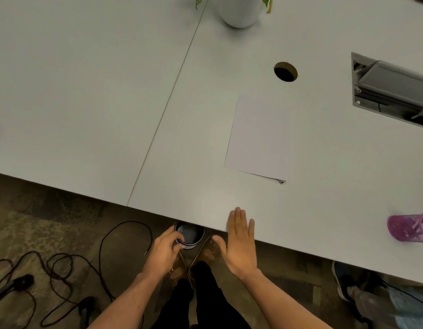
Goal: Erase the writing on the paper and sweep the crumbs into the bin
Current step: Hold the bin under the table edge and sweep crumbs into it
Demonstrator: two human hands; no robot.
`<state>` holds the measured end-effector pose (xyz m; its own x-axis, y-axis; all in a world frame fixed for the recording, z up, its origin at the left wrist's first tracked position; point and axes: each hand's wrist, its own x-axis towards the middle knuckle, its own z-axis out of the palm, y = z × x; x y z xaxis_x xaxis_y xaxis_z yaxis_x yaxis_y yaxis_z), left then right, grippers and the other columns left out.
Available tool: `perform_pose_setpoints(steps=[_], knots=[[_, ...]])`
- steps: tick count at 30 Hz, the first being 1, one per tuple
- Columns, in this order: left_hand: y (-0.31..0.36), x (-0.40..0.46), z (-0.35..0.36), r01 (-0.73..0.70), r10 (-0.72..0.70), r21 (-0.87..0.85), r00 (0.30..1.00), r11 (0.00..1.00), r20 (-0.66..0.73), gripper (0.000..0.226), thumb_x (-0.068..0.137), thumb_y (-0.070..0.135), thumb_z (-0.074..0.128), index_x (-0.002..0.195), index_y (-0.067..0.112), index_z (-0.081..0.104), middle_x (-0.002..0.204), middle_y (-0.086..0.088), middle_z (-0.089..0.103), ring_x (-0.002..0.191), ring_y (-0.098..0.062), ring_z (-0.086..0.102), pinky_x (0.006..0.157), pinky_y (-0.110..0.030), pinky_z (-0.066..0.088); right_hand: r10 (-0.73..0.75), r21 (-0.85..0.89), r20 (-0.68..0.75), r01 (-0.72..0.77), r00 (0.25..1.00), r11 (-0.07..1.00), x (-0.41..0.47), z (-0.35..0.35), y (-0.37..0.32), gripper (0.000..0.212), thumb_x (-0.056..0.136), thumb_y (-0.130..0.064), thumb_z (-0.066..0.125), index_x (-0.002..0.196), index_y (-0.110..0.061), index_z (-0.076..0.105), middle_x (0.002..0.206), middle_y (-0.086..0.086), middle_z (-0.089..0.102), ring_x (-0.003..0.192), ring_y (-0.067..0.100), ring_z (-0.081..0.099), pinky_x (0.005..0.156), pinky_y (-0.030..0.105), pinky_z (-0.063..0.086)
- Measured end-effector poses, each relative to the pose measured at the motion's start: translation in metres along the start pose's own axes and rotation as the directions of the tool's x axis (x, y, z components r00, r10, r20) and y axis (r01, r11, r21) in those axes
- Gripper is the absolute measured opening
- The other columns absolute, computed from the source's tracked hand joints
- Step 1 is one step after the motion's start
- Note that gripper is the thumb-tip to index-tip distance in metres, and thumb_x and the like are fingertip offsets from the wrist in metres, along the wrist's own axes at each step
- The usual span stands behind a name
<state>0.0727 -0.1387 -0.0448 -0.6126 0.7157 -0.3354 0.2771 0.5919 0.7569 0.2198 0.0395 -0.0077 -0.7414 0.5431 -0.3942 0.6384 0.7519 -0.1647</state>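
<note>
Head view, looking down over the near edge of a white table [92,96]. Left hand [164,251] is below the table edge, fingers curled round the rim of a small round dark bin [191,235], holding it just under the edge. Right hand [241,243] is flat, fingers straight and together, thumb spread; fingertips lie over the table surface at the edge, palm hanging out past it, just right of the bin. Paper [259,138] lies flat farther in on the table, well apart from both hands; its face looks blank, with a second sheet's corner showing under its near right corner. Crumbs too small to make out. Beyond the paper: a round cable hole [285,71], a white vase [240,10] with green leaves at the far edge, an open grey cable box [391,91] to the right. A pink cup [407,230] lies at the right edge. On the floor, dark cables [70,264] to the left, brown sandals [207,251] beneath the hands.
</note>
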Motion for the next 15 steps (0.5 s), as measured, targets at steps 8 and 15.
perform_pose_setpoints(steps=[8,15], knots=[[0.005,0.000,0.001,-0.007,0.007,-0.002,1.000,1.000,0.014,0.020,0.083,-0.007,0.067,0.084,0.013,0.068,0.096,0.012,0.060,0.089,0.003,0.060,0.077,-0.009,0.048,-0.372,-0.030,0.065,0.374,0.926,0.927,-0.002,0.007,-0.046,0.086,0.093,-0.069,0.022,0.149,-0.005,0.010,0.157,0.014,0.005,0.145,0.024,-0.007,0.112,0.048,0.000],[0.003,-0.004,0.003,-0.015,0.015,-0.007,1.000,1.000,0.016,0.021,0.084,-0.006,0.068,0.083,0.015,0.069,0.103,0.011,0.063,0.098,0.006,0.059,0.079,-0.007,0.047,-0.529,-0.017,0.103,0.533,0.842,0.846,-0.004,0.006,-0.041,0.081,0.095,-0.065,0.021,0.149,-0.006,0.008,0.157,0.012,0.002,0.144,0.020,-0.011,0.113,0.044,-0.006]])
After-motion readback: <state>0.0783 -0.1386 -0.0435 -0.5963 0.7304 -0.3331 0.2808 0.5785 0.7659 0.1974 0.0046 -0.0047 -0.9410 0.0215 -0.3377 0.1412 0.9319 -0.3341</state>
